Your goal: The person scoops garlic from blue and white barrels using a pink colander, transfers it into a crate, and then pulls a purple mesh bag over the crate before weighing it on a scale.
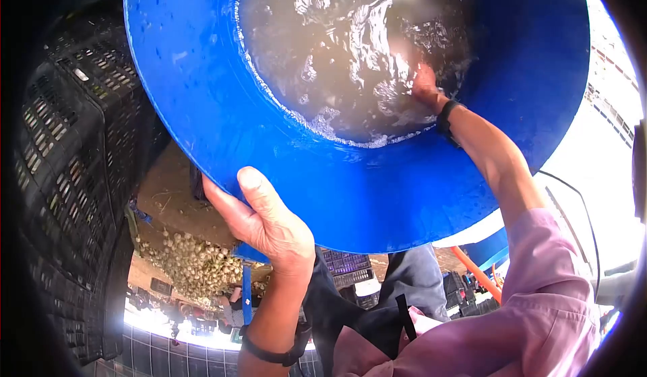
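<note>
A large round blue tub point(323, 201) fills the upper middle, with murky, rippling water point(323, 46) inside. My left hand point(269, 225) grips the tub's near-left rim, thumb over the edge and fingers behind the outer wall, partly hidden. My right hand point(424, 83) reaches down into the water on the right side. Its fingers are under the surface, so I cannot see whether they hold anything. A dark band point(448, 117) sits on the right wrist. Beyond that hand is a pale, blurred round patch that I cannot make out.
Black slatted plastic crates point(71, 148) stand stacked to the left of the tub. On the ground below lies a heap of small whitish bulbs point(195, 264). An orange pole point(476, 274) and a thin black cable point(585, 208) show at the right.
</note>
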A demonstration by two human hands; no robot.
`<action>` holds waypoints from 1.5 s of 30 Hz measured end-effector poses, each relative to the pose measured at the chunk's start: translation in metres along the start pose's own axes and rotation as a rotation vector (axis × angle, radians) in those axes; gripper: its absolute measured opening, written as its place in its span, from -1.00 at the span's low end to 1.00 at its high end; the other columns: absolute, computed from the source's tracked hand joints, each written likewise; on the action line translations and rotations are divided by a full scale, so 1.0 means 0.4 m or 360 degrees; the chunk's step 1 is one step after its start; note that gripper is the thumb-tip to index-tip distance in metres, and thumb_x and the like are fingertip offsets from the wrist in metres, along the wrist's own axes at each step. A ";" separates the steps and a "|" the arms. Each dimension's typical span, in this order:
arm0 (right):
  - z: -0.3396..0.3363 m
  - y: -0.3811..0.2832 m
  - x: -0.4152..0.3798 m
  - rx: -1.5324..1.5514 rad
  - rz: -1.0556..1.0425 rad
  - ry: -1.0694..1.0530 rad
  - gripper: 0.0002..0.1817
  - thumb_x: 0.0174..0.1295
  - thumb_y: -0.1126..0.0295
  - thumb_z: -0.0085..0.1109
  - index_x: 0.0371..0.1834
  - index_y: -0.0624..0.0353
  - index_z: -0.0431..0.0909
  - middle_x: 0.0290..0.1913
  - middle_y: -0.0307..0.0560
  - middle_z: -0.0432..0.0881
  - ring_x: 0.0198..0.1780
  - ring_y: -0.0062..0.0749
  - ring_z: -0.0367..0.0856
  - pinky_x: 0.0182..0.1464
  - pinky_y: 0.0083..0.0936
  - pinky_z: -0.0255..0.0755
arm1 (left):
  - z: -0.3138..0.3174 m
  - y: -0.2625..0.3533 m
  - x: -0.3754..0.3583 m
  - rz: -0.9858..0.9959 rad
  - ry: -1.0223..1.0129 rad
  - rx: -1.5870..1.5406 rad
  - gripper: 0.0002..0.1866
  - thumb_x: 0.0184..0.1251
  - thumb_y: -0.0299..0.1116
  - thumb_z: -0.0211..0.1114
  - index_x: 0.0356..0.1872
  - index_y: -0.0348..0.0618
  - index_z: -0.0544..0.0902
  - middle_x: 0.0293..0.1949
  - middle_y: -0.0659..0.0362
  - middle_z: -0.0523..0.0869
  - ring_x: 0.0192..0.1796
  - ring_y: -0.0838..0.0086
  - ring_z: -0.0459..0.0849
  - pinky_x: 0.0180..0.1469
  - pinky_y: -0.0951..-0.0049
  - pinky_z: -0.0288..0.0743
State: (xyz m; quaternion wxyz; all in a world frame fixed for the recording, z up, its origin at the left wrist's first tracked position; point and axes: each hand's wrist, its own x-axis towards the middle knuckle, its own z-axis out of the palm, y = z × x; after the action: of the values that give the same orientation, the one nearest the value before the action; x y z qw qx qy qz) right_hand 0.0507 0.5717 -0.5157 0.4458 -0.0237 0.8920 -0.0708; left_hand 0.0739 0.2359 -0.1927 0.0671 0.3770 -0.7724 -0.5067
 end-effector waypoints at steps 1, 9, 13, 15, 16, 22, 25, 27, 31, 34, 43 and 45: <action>0.022 -0.022 0.001 -0.0103 0.0025 -0.0058 -0.43 0.22 0.45 0.04 0.37 0.20 0.35 0.22 0.13 0.58 0.27 0.00 0.52 0.23 -0.23 0.46 | -0.001 0.001 -0.002 -0.0009 -0.0010 -0.0016 -0.43 0.63 -0.08 0.01 0.39 -0.36 0.30 0.25 -0.08 0.49 0.23 0.30 0.50 0.28 0.29 0.39; 0.087 -0.220 0.042 0.0466 -0.0178 0.0145 -0.38 0.13 0.51 0.07 0.36 0.15 0.38 0.12 0.07 0.63 0.18 -0.08 0.58 0.18 -0.30 0.47 | 0.010 0.003 0.006 0.0054 -0.0027 -0.0147 -0.48 0.63 -0.27 0.02 0.42 -0.39 0.21 0.24 -0.09 0.47 0.19 0.31 0.49 0.26 0.30 0.40; 0.044 -0.320 0.065 0.0869 -0.0387 0.0458 -0.36 0.09 0.54 0.09 0.36 0.12 0.39 0.08 0.04 0.66 0.14 -0.12 0.61 0.15 -0.33 0.48 | 0.008 -0.003 0.003 0.0041 -0.0018 -0.0065 -0.47 0.62 -0.22 0.04 0.41 -0.37 0.24 0.25 -0.08 0.47 0.20 0.30 0.50 0.26 0.29 0.41; 0.011 -0.352 0.052 0.1158 -0.0526 0.0597 -0.34 0.07 0.55 0.10 0.36 0.10 0.40 0.05 0.02 0.68 0.12 -0.14 0.62 0.14 -0.35 0.48 | 0.010 -0.005 0.000 0.0031 0.0000 -0.0025 -0.44 0.64 -0.11 0.02 0.41 -0.35 0.27 0.26 -0.07 0.48 0.23 0.28 0.51 0.28 0.27 0.40; -0.018 -0.369 0.033 0.1316 -0.0588 0.0626 -0.34 0.06 0.56 0.10 0.36 0.10 0.40 0.04 0.02 0.69 0.11 -0.15 0.63 0.13 -0.35 0.48 | 0.008 -0.002 0.001 0.0031 -0.0002 -0.0022 -0.44 0.63 -0.11 0.02 0.40 -0.35 0.27 0.26 -0.07 0.48 0.22 0.28 0.51 0.28 0.27 0.40; -0.238 -0.410 -0.208 0.2031 -0.0563 -0.0056 -0.18 0.01 0.67 -0.05 0.51 0.12 0.24 0.22 -0.10 0.57 0.26 -0.41 0.47 0.34 -0.44 0.33 | -0.006 0.001 0.009 0.0025 -0.0061 -0.0035 -0.41 0.62 -0.08 0.05 0.40 -0.36 0.27 0.26 -0.07 0.48 0.23 0.28 0.51 0.30 0.25 0.39; -0.291 -0.410 -0.318 0.1990 -0.0467 -0.0025 -0.18 -0.05 0.69 -0.05 0.45 0.09 0.33 0.17 -0.08 0.63 0.25 -0.36 0.52 0.33 -0.42 0.36 | -0.014 0.005 0.012 0.0049 -0.0106 -0.0110 -0.39 0.62 -0.04 0.04 0.41 -0.35 0.27 0.27 -0.08 0.48 0.25 0.26 0.49 0.31 0.25 0.36; -0.300 -0.401 -0.381 0.2056 -0.0488 0.0012 -0.18 -0.05 0.71 -0.06 0.45 0.12 0.33 0.18 -0.09 0.62 0.27 -0.35 0.51 0.36 -0.42 0.35 | -0.022 0.003 0.015 0.0071 -0.0164 -0.0217 -0.38 0.62 -0.01 0.02 0.41 -0.34 0.27 0.27 -0.08 0.48 0.27 0.24 0.48 0.33 0.24 0.33; -0.396 -0.396 -0.517 0.2177 -0.0476 -0.0128 -0.23 0.00 0.70 -0.03 0.43 0.17 0.34 0.19 -0.11 0.62 0.25 -0.40 0.54 0.36 -0.41 0.38 | -0.040 0.004 0.010 0.0152 -0.0195 -0.0223 -0.43 0.65 -0.06 -0.04 0.42 -0.31 0.26 0.22 -0.05 0.54 0.21 0.28 0.53 0.29 0.30 0.35; -0.494 -0.414 -0.651 0.2233 -0.0420 -0.0207 -0.31 0.10 0.59 0.06 0.42 0.24 0.33 0.19 -0.06 0.62 0.20 -0.40 0.58 0.31 -0.40 0.43 | -0.058 -0.004 0.013 0.0051 -0.0224 -0.0370 -0.37 0.64 0.03 -0.07 0.43 -0.32 0.27 0.26 -0.09 0.52 0.25 0.23 0.52 0.31 0.25 0.35; -0.682 -0.642 -1.079 0.2020 -0.0245 0.0055 -0.35 0.13 0.51 0.05 0.39 0.35 0.29 0.18 0.07 0.56 0.21 -0.23 0.56 0.17 -0.33 0.51 | -0.395 -0.064 -0.067 -0.0559 0.0120 -0.1070 -0.11 0.55 0.34 -0.36 0.52 -0.33 0.15 0.49 -0.16 0.29 0.57 0.13 0.17 0.59 0.17 -0.15; -0.625 -0.691 -1.128 0.2212 -0.0251 0.0096 -0.26 0.08 0.59 -0.02 0.46 0.32 0.18 0.27 0.06 0.49 0.28 -0.21 0.52 0.27 -0.28 0.47 | -0.497 -0.123 -0.091 -0.0600 0.0315 -0.1063 -0.13 0.55 0.33 -0.37 0.50 -0.29 0.18 0.46 -0.15 0.34 0.57 0.14 0.18 0.59 0.18 -0.15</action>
State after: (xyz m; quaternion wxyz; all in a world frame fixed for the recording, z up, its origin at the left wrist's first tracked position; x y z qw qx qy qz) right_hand 0.1165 0.3721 0.0305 0.3262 0.2042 0.6476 -0.6576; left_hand 0.2215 0.1041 -0.1287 0.1660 0.5168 -0.4721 -0.6946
